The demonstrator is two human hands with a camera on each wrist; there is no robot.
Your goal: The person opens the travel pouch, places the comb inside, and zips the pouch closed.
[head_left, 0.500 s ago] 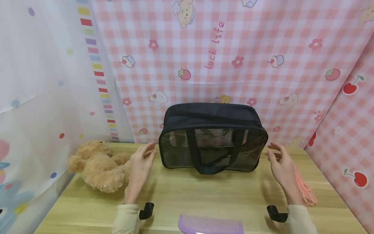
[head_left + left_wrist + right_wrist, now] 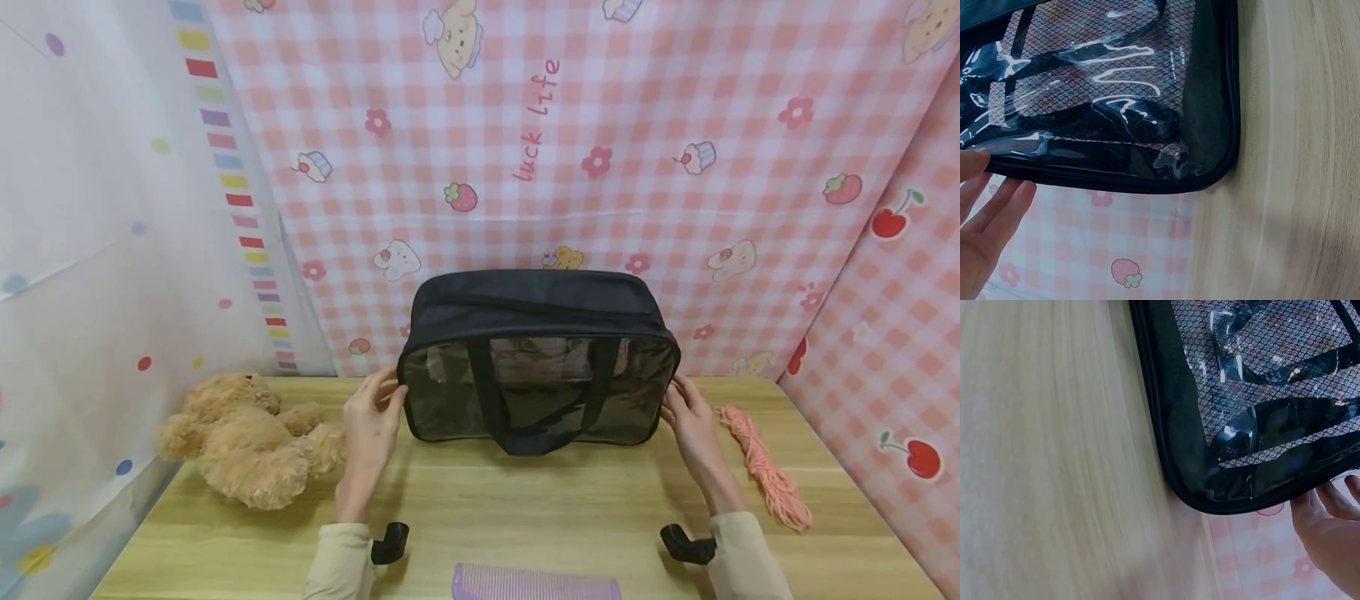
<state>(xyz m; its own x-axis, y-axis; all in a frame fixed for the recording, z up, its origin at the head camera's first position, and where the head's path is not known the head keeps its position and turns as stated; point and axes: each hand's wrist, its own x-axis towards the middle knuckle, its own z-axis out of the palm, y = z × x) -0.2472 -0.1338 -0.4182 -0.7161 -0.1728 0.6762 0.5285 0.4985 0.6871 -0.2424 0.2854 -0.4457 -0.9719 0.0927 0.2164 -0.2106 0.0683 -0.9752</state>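
A black handbag [image 2: 442, 400] with a clear front panel and mesh inside stands upright on the table. At its left end my left hand [image 2: 372, 419] holds the edge, the thumb at the front piping and the fingers on the side. My right hand [image 2: 690, 425] holds the opposite end, its fingers partly hidden by the bag. Both wrist views show the fingertips meeting the black piping. The black carrying strap [image 2: 525, 442] hangs down the front panel, untouched.
A tan plush toy [image 2: 251, 450] lies left of my left hand. Beyond my right hand lies a bundle of pink cord [image 2: 765, 471]. A purple comb [image 2: 532, 583] is at the near side of the wooden table [image 2: 525, 508]. Patterned cloth [image 2: 570, 200] hangs behind the bag.
Both hands have moved inward from beside the bag to its two ends and now touch it. The bag stays where it stood, and the head view has shifted slightly.
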